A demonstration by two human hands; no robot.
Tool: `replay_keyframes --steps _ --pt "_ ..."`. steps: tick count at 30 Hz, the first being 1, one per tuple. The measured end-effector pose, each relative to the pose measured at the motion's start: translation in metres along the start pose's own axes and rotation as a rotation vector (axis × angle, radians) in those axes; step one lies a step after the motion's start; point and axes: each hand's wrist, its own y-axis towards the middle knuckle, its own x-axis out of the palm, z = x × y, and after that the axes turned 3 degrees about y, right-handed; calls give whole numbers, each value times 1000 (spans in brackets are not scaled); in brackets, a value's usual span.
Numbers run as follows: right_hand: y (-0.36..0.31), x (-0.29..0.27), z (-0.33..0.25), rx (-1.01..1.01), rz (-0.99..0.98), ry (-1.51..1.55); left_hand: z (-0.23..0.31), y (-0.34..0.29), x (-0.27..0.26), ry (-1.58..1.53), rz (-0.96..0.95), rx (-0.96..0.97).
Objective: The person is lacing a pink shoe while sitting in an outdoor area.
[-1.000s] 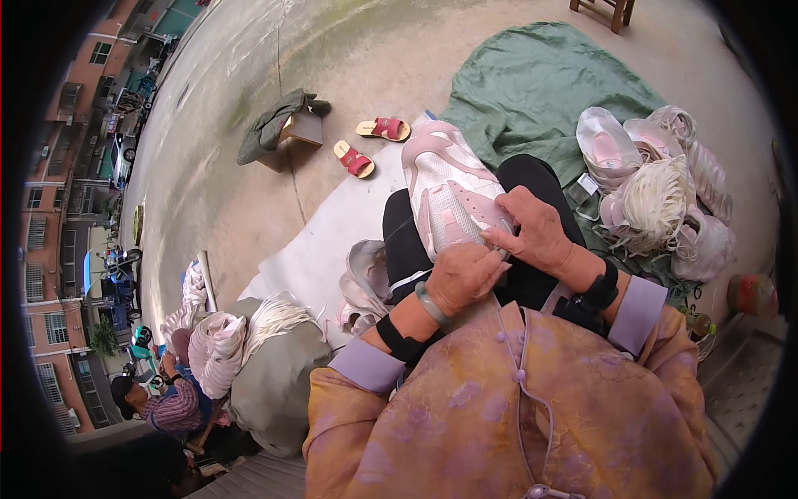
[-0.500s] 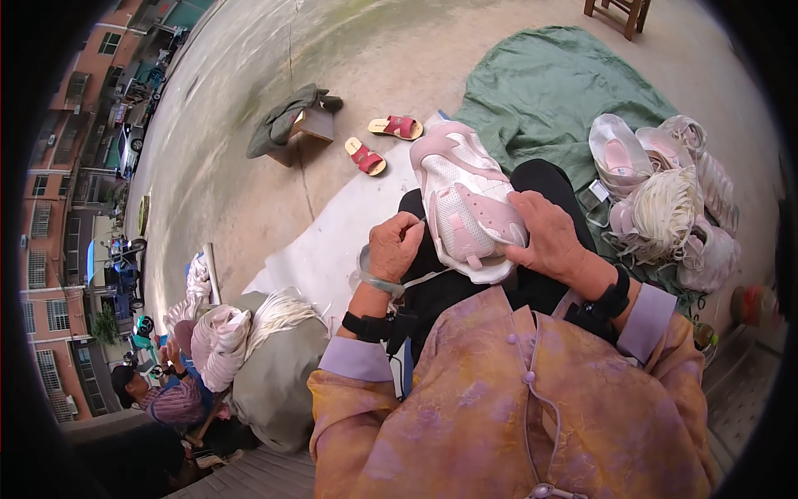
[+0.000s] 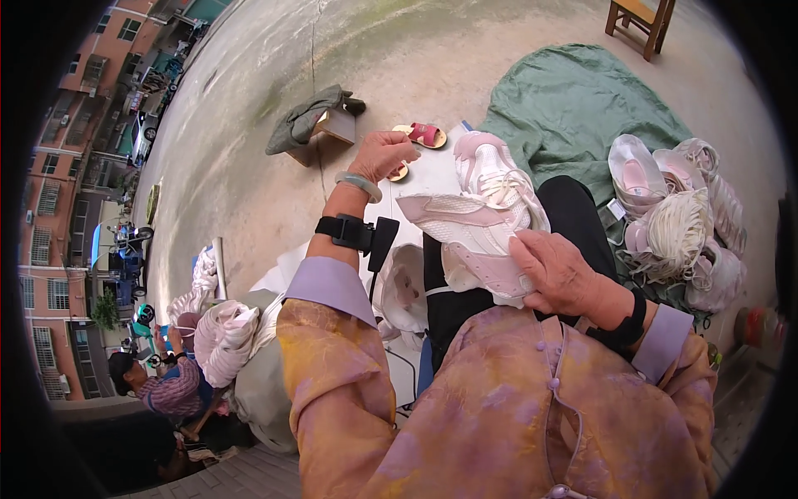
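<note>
A pink and white shoe upper [image 3: 480, 237] rests over my dark-trousered lap, its heel end towards me. My right hand [image 3: 559, 270] is closed on the near right side of it. White laces [image 3: 509, 187] show on the pink and white part just beyond, which reaches away from me; whether this is the same shoe or a second one, I cannot tell. Raised to the left of the shoe, my left hand [image 3: 384, 155] is closed with the fingertips together. Anything pinched there is too small to make out. More pale shoe pieces [image 3: 403, 287] lie below my left wrist.
At right, several pink-white shoe uppers [image 3: 636, 170] and a bundle of white laces [image 3: 677, 216] lie on a green cloth [image 3: 573, 100]. Red sandals [image 3: 426, 135], a cloth-draped box [image 3: 320, 125] and a wooden chair [image 3: 640, 25] stand beyond. Another person [image 3: 170, 387] sits at lower left.
My left hand has lifted up and away from the shoe upper. The upper has tilted and turned, and laces now show. My right hand still grips its side.
</note>
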Motion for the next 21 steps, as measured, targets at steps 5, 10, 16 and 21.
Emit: replay_keyframes --steps 5,10,16,21 --pt "-29 10 17 174 269 41 -52 6 42 84 -36 30" --pt "-46 19 35 363 249 9 -50 -74 103 312 375 309" --pt "-43 21 38 360 221 -6 -56 -139 159 781 374 531" --pt "-39 18 40 392 214 -30 -65 -129 175 740 442 334"
